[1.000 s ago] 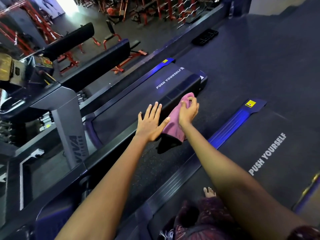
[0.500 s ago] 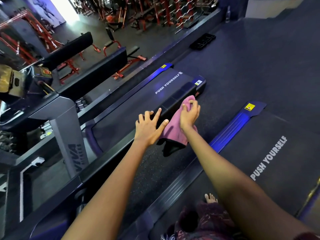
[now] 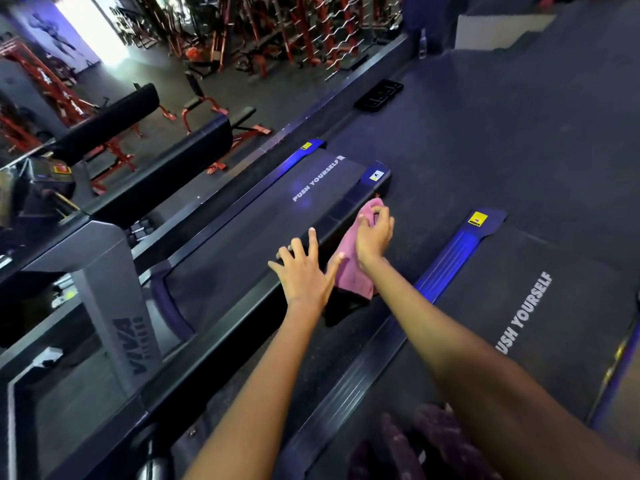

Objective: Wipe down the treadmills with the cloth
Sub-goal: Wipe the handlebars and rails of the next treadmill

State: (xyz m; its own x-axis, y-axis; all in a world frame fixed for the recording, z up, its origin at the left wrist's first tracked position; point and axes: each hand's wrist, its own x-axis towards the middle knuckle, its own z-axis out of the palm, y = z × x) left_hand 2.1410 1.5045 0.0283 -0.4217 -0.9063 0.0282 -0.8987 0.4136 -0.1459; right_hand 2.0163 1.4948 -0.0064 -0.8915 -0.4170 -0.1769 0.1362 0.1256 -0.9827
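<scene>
Wiping the side rail (image 3: 332,223) of the left treadmill (image 3: 263,220), near its rear end. My right hand (image 3: 374,237) bunches the pink cloth (image 3: 349,268) against the rail's outer edge, fingers (image 3: 379,211) curled into the fabric; the cloth's lower part hangs down the rail's side. My left hand (image 3: 304,271) lies spread and flat on the rail just beside the cloth, gripping nothing, thumb touching the fabric. Next, as I judge it, the stroke should carry on to the rail's end cap (image 3: 375,174); the second treadmill (image 3: 540,306), right of the rail, remains. No containers are in view.
</scene>
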